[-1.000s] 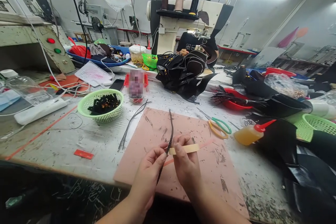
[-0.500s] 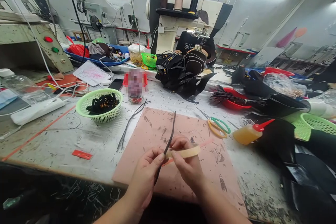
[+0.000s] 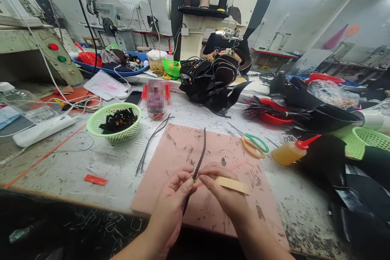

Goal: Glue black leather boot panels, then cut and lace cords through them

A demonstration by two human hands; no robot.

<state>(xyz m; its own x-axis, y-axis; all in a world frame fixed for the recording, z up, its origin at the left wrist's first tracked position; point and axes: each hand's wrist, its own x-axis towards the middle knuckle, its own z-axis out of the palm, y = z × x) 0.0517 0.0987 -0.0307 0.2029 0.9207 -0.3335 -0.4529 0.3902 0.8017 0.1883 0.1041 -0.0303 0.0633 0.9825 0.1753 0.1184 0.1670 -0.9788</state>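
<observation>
Above the pink board [image 3: 166, 150], I'm watching the left hand [image 3: 174, 195] pinching a black braided cord [image 3: 204, 144], while the right hand [image 3: 226, 198], fingers drawn together, is holding a tan strip [image 3: 234, 185] beside it.

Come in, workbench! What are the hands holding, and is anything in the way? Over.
Left hand pinching black braided cord. Right hand holding tan strip, fingertips near cord. Scissors off to the right, apart from both hands.
</observation>
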